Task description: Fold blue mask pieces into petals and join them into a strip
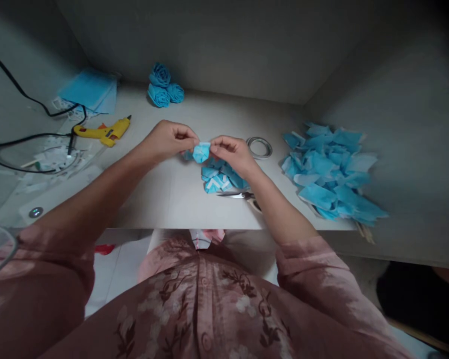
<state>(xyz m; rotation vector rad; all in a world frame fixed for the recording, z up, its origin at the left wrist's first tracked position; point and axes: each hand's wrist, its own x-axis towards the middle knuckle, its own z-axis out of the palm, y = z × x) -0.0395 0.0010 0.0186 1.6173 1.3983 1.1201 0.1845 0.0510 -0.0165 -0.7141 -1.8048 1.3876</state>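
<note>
A small folded piece of blue fabric (201, 152) with a white top edge is stretched between my two hands, above the table. My left hand (170, 138) pinches its left side with thumb and forefinger. On the right side, my right hand (232, 152) pinches it in the same way. Just below and partly behind my right hand lies a small heap of folded blue pieces (217, 180), some with white strips. Scissors (243, 195) lie in front of that heap, their handles partly hidden by my right forearm.
Three blue fabric roses (160, 76) stand at the back. At the left are a yellow glue gun (110, 133), a stack of blue face masks (92, 89), a black cable (22, 137) and white scraps (56, 154). A grey wire coil (259, 148) and a large blue fabric pile (331, 169) lie right.
</note>
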